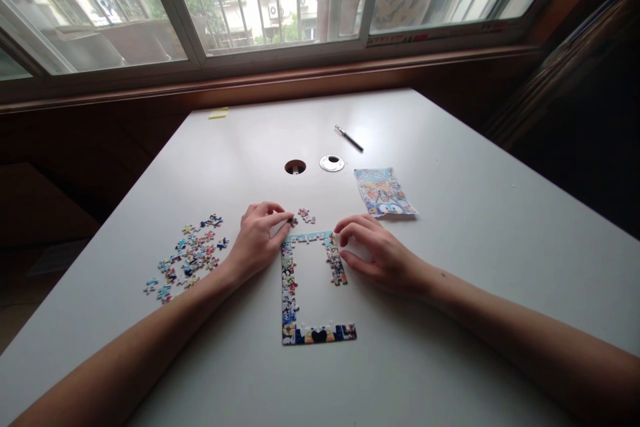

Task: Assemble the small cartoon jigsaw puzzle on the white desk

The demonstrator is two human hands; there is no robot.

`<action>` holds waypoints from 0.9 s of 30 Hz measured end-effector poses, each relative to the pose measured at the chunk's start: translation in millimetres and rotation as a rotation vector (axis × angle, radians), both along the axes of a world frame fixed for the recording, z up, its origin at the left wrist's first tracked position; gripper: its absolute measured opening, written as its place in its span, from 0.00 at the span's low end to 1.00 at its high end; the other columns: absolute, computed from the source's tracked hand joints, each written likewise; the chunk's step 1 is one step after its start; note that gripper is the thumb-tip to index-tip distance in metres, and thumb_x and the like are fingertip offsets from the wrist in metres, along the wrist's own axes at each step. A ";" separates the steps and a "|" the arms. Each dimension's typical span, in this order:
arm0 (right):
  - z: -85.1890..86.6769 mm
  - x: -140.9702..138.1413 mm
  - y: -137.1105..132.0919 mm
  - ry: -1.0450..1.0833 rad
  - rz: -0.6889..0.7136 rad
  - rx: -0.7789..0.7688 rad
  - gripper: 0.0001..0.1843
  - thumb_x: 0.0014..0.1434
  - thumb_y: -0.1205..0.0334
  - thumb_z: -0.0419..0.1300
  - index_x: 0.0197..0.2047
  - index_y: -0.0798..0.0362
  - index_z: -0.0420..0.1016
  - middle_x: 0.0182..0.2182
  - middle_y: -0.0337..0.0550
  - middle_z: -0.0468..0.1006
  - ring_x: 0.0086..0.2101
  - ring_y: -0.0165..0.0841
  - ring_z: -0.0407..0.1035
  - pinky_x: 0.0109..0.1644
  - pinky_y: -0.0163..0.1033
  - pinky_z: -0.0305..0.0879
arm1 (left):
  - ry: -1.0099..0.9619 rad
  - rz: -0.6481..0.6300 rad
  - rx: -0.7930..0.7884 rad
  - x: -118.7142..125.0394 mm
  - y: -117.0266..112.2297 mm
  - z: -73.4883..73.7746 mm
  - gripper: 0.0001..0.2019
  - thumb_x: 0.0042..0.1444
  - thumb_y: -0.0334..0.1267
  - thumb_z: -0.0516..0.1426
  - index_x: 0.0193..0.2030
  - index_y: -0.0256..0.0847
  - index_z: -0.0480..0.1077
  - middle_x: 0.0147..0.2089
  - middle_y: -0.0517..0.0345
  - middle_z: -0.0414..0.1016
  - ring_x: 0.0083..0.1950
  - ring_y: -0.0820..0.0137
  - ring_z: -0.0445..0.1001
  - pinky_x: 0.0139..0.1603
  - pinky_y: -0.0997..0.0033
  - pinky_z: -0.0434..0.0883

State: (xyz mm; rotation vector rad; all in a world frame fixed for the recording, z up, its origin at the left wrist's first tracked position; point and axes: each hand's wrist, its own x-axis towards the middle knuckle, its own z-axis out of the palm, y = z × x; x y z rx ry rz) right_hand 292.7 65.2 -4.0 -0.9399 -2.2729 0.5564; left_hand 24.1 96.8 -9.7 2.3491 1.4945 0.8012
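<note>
A partly joined jigsaw border (289, 287) lies on the white table, with its left side, top and bottom strips linked and a shorter strip down the upper right. At its top left corner, my left hand (260, 230) pinches a small dark puzzle piece (293, 221) between thumb and index finger. Two loose puzzle pieces (306, 215) lie just beyond those fingertips. My right hand (367, 250) rests by the upper right strip, its fingers curved and apart, fingertips at the border's edge. Nothing shows between them.
Several loose pieces (193, 257) are spread left of my left hand, partly behind the forearm. A printed picture sheet (384, 191) lies beyond my right hand. Farther back are a pen (349, 138), a round cable hole (295, 167) and its metal cover (332, 163).
</note>
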 end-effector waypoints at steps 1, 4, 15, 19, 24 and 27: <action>0.1 0.0 0.0 0.002 0.000 -0.002 0.06 0.60 0.69 0.59 0.40 0.50 0.68 0.45 0.47 0.74 0.47 0.40 0.67 0.52 0.49 0.67 | -0.007 0.008 -0.003 0.6 0.2 0.4 0.11 0.62 0.37 0.57 0.49 0.48 0.78 0.49 0.54 0.74 0.54 0.59 0.67 0.59 0.52 0.67; -0.1 0.1 0.2 0.003 0.000 -0.008 0.06 0.60 0.69 0.59 0.40 0.50 0.68 0.45 0.47 0.74 0.47 0.40 0.67 0.52 0.49 0.67 | -0.042 0.022 -0.011 0.8 0.9 1.3 0.10 0.62 0.36 0.57 0.46 0.48 0.78 0.48 0.55 0.74 0.53 0.60 0.68 0.58 0.52 0.67; 0.3 0.0 0.5 0.000 -0.003 -0.006 0.06 0.60 0.69 0.59 0.40 0.50 0.68 0.45 0.47 0.74 0.46 0.40 0.67 0.51 0.48 0.67 | -0.095 0.066 0.001 -1.8 1.6 2.1 0.06 0.59 0.37 0.59 0.36 0.42 0.78 0.45 0.54 0.76 0.49 0.61 0.73 0.55 0.55 0.70; 0.1 0.0 0.3 -0.003 -0.005 -0.003 0.07 0.60 0.70 0.59 0.40 0.50 0.68 0.45 0.47 0.74 0.47 0.40 0.67 0.52 0.48 0.66 | -0.097 0.033 0.006 -2.8 2.4 0.0 0.08 0.61 0.35 0.57 0.40 0.45 0.80 0.45 0.55 0.76 0.50 0.62 0.73 0.55 0.56 0.70; 0.2 -0.1 0.2 -0.005 -0.006 -0.007 0.06 0.60 0.70 0.59 0.40 0.50 0.68 0.45 0.47 0.74 0.47 0.40 0.67 0.52 0.48 0.66 | -0.092 0.061 0.006 -3.2 2.2 0.1 0.07 0.59 0.38 0.60 0.41 0.44 0.79 0.46 0.54 0.77 0.50 0.61 0.73 0.55 0.56 0.71; 0.7 -0.3 0.3 -0.008 -0.005 -0.010 0.06 0.60 0.69 0.59 0.40 0.50 0.68 0.45 0.47 0.74 0.47 0.40 0.67 0.52 0.48 0.66 | -0.080 0.048 -0.005 -3.3 1.4 1.6 0.07 0.59 0.39 0.60 0.39 0.44 0.80 0.46 0.55 0.77 0.51 0.61 0.73 0.56 0.55 0.70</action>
